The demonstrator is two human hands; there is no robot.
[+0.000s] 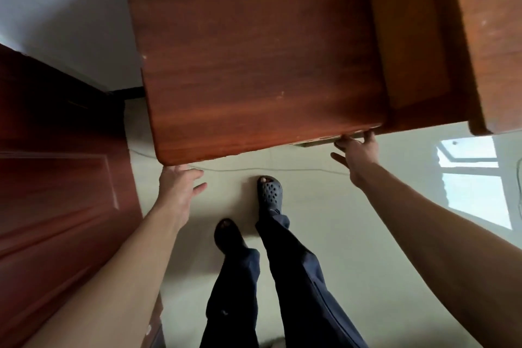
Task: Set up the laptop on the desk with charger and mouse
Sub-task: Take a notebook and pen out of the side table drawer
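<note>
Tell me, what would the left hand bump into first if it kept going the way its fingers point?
Probably the near front edge of the reddish-brown wooden desk. The left hand sits just below that edge, fingers spread, though it might slip underneath; depth is unclear.

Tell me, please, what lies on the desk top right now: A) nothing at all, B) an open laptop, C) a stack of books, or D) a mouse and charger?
A: the wooden desk top is bare, while the left hand and right hand reach at its front edge.
</note>
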